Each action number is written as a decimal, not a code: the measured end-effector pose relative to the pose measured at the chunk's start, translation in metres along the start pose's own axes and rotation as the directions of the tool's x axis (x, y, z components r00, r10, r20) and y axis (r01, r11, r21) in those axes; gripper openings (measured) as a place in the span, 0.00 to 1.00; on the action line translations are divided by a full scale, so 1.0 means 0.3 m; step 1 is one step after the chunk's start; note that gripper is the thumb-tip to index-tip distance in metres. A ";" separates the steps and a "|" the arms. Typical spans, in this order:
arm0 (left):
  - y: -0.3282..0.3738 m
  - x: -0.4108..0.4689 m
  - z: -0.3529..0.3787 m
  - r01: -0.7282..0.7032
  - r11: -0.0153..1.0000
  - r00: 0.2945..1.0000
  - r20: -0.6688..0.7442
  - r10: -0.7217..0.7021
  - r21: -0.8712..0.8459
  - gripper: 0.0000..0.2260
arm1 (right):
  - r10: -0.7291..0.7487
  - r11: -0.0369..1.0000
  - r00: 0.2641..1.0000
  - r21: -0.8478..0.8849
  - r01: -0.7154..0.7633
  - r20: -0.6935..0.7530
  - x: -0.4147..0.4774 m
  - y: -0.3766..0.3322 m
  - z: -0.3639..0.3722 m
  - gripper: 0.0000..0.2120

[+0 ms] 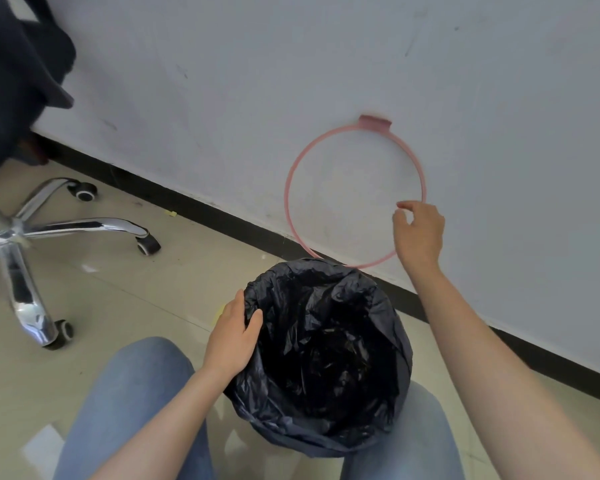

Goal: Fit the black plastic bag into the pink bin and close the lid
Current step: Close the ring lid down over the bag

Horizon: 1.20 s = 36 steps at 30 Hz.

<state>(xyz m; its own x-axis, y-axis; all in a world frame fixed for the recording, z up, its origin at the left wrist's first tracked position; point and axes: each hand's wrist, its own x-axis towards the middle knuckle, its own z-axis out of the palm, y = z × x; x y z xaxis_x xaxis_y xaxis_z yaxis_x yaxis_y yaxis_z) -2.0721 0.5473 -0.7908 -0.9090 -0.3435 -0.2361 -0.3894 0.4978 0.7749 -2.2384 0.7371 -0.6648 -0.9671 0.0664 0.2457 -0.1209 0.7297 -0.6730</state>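
Note:
The black plastic bag (pixel 326 358) lines the bin between my knees, its edge folded over the rim so that the pink bin is hidden. My left hand (pixel 232 336) rests on the left side of the rim, fingers curled over the bag's edge. The pink ring lid (pixel 289 174) is tilted up against the white wall behind the bin, its hinge tab (pixel 374 122) at the top. My right hand (pixel 419 232) is raised at the ring's right side, thumb and forefinger pinched close to its rim; I cannot tell whether they touch it.
A chrome office-chair base (pixel 25 230) with castors stands on the tiled floor at the left, dark cloth hanging above it. A black skirting strip (pixel 201 207) runs along the foot of the wall. My jeans-clad legs (pixel 125 403) flank the bin.

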 end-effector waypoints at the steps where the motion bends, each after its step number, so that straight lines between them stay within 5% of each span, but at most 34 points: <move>1: 0.000 -0.001 -0.001 0.004 1.000 1.000 0.000 -0.004 0.001 0.26 | 0.096 0.995 0.995 0.017 -0.096 -0.032 0.038 0.012 0.013 0.16; 5: 0.001 -0.002 -0.002 0.007 1.000 1.000 0.005 -0.008 0.021 0.26 | 0.403 0.876 0.908 0.237 -0.419 0.114 0.099 0.082 0.077 0.27; 10: 0.001 -0.001 -0.003 0.013 0.999 1.000 -0.002 -0.013 0.040 0.26 | 0.457 0.730 0.881 0.515 -0.449 0.120 0.112 0.124 0.057 0.30; 16: 0.003 -0.002 -0.001 0.018 0.999 1.000 -0.013 -0.017 0.051 0.25 | 0.456 0.628 0.815 0.520 -0.579 0.356 0.116 0.161 0.037 0.26; 22: 0.008 -0.007 0.001 0.018 0.999 1.000 -0.023 -0.017 0.050 0.24 | 0.433 0.611 0.866 0.626 -0.485 0.249 0.080 0.164 -0.006 0.14; 25: 0.003 -0.005 -0.002 0.013 0.998 1.000 -0.021 -0.011 0.060 0.23 | 0.411 0.573 0.897 0.719 -0.393 0.163 0.030 0.140 -0.057 0.18; 30: 0.002 -0.005 0.000 0.024 0.997 1.000 -0.018 -0.023 0.070 0.23 | 0.097 0.797 0.995 0.600 -0.069 -0.014 -0.168 0.093 -0.147 0.24; 33: -0.002 0.002 -0.003 0.003 1.000 0.999 -0.035 -0.004 -0.006 0.18 | -0.164 0.862 0.935 0.506 -0.020 0.316 -0.337 0.085 -0.201 0.34; 34: -0.005 0.008 -0.001 -0.015 0.998 0.999 -0.038 0.012 -0.068 0.15 | -0.191 0.892 0.866 0.450 -0.044 0.462 -0.387 0.093 -0.205 0.39; 36: -0.003 0.008 -0.004 -0.037 0.976 0.999 -0.035 0.030 -0.217 0.10 | -0.182 0.952 0.703 0.302 -0.048 0.688 -0.494 0.098 -0.189 0.32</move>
<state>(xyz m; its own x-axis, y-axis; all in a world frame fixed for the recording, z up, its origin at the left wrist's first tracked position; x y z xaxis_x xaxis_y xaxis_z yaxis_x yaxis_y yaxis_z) -2.0738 0.5449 -0.7913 -0.9144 -0.3564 -0.1920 -0.3142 0.3258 0.8917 -2.0859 0.7874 -0.6813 -0.8117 -0.5543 -0.1843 -0.1363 0.4865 -0.8630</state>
